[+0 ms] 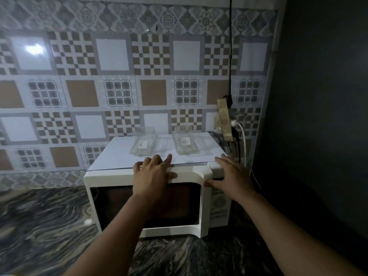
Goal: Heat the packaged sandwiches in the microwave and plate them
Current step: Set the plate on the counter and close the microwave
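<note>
Evidently bracing: left hand (154,172) lies flat atop the white microwave (111,177); right hand (231,174), fingers straight, touches its door edge, probably to steady it; two clear plastic packs (143,144) wait on top.

Single head-worn wide-angle view, looking forward and slightly down from standing height. Faces the tiled wall (119,66) square on, with the microwave (151,200) close at centre on the bench (39,226). Near enough for both forearms to enter from 6 o'clock, the hands reaching the microwave's top front edge. Dark side wall (318,116) at 3 o'clock. No second view to overlap.
</note>
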